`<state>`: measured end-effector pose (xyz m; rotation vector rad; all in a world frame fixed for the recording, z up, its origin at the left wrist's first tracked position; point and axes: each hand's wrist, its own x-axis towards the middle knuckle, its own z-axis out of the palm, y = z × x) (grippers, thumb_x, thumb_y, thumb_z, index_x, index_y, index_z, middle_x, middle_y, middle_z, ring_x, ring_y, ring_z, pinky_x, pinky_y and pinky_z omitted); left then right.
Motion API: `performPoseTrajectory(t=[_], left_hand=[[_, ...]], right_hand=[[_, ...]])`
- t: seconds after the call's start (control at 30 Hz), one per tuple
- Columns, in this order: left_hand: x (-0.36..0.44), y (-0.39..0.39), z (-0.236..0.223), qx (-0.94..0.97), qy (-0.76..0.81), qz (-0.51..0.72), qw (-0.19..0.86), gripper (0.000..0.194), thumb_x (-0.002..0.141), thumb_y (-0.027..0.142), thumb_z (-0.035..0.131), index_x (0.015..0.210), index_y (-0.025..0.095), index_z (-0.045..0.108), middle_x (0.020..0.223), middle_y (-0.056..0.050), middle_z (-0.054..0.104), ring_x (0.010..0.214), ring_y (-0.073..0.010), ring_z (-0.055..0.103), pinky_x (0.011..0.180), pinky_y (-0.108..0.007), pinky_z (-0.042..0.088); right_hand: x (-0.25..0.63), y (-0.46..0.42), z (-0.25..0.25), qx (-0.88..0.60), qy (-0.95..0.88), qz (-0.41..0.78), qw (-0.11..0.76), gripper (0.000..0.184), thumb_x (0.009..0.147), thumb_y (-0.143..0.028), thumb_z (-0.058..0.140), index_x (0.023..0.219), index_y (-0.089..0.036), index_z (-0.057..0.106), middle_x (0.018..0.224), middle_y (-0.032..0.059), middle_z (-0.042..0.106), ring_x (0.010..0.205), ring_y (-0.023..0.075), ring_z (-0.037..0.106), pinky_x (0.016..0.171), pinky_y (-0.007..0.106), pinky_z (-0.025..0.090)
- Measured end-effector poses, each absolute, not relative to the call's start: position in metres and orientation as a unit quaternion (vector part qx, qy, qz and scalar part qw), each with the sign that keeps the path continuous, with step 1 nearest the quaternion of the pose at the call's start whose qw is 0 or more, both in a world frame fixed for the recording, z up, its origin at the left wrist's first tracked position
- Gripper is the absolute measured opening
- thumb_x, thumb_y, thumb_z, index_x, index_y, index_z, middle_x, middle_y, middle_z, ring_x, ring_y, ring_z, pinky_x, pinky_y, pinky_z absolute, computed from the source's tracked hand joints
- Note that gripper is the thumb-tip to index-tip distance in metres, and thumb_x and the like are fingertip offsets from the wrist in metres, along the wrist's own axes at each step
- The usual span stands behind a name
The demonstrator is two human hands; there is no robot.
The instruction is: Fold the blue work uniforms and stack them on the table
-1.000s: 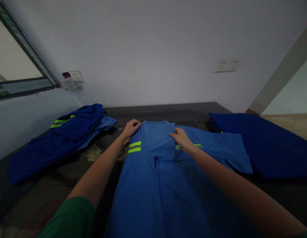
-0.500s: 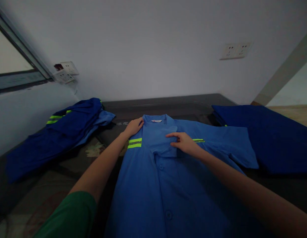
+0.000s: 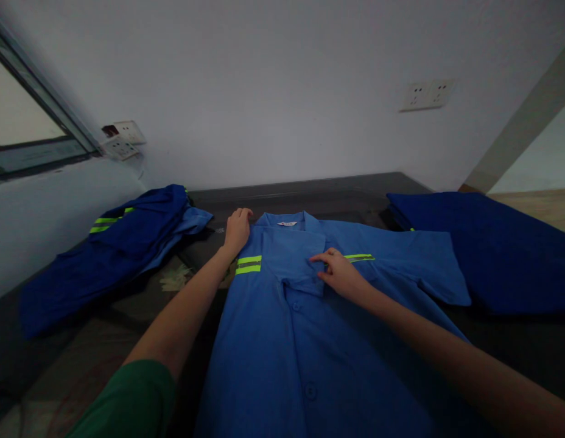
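A light-blue short-sleeved work shirt (image 3: 259, 340) with yellow-green reflective bands lies buttoned, front up, collar away from me. Its left-hand sleeve (image 3: 294, 246) is folded inward across the chest, while the other sleeve (image 3: 424, 255) stretches out to the right. My left hand (image 3: 238, 231) stands at the folded shoulder edge, fingers bent and not closed round anything I can see; its thumb is hidden. Over the end of the folded sleeve is my right hand (image 3: 340, 272), index finger and thumb apart, fingertips at the cloth.
On the left lies a heap of dark-blue garments (image 3: 122, 237) with reflective bands. Folded dark-blue cloth (image 3: 487, 249) lies at the right, close to the outstretched sleeve. A dark table (image 3: 282, 193) meets the wall behind, where sockets (image 3: 426, 95) are mounted.
My left hand has moved left and slightly up, from on top of the shoulder to its edge. My right hand has shifted slightly toward me along the folded sleeve's end.
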<state>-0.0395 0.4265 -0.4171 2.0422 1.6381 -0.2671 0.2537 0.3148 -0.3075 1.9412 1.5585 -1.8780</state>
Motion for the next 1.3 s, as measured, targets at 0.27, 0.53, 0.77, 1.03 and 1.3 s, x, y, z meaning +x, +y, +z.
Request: performPoseTrajectory(t=[0.27, 0.53, 0.77, 1.03, 1.3], left_hand=[[-0.066, 0.430, -0.421, 0.726, 0.589, -0.157, 0.318, 0.023, 0.081, 0.013, 0.049, 0.098, 0.015, 0.064, 0.101, -0.010, 0.064, 0.101, -0.0232, 0.057, 0.095, -0.038, 0.044], [-0.051, 0.420, -0.426, 0.742, 0.568, -0.176, 0.310, 0.020, 0.090, 0.023, 0.045, 0.095, 0.016, 0.063, 0.098, -0.010, 0.063, 0.096, -0.0224, 0.058, 0.088, -0.035, 0.045], [-0.039, 0.414, -0.412, 0.761, 0.567, -0.172, 0.263, 0.022, 0.090, 0.024, 0.047, 0.108, 0.018, 0.060, 0.111, -0.013, 0.059, 0.110, -0.0293, 0.051, 0.096, -0.046, 0.037], [-0.010, 0.413, -0.330, 0.678, 0.443, -0.066, 0.582, 0.020, 0.090, 0.025, 0.052, 0.105, 0.017, 0.061, 0.104, -0.006, 0.066, 0.097, -0.0176, 0.061, 0.089, -0.032, 0.046], [0.009, 0.369, -0.281, 0.643, 0.304, -0.123, 0.692, 0.025, 0.084, 0.022, 0.064, 0.109, 0.019, 0.062, 0.111, -0.006, 0.064, 0.106, -0.0183, 0.059, 0.095, -0.032, 0.043]], right_hand=[[0.246, 0.321, -0.274, 0.541, 0.647, -0.537, -0.038, 0.023, 0.087, -0.018, 0.059, 0.108, -0.016, 0.066, 0.107, 0.0096, 0.061, 0.105, 0.0231, 0.055, 0.094, 0.039, 0.045], [0.222, 0.312, -0.270, 0.463, 0.738, -0.487, 0.064, 0.019, 0.088, -0.021, 0.058, 0.105, -0.014, 0.064, 0.107, 0.0105, 0.064, 0.101, 0.0239, 0.057, 0.088, 0.035, 0.045], [0.226, 0.309, -0.269, 0.460, 0.732, -0.497, 0.072, 0.014, 0.089, -0.017, 0.054, 0.098, -0.014, 0.065, 0.101, 0.0091, 0.065, 0.095, 0.0207, 0.058, 0.080, 0.029, 0.044], [0.226, 0.310, -0.265, 0.514, 0.643, -0.567, 0.016, 0.019, 0.090, -0.028, 0.058, 0.105, -0.016, 0.064, 0.099, 0.0082, 0.066, 0.094, 0.0194, 0.060, 0.080, 0.029, 0.043], [0.228, 0.300, -0.273, 0.528, 0.633, -0.566, -0.001, 0.020, 0.082, -0.019, 0.066, 0.101, -0.015, 0.062, 0.092, 0.0063, 0.063, 0.091, 0.0186, 0.057, 0.080, 0.028, 0.041]])
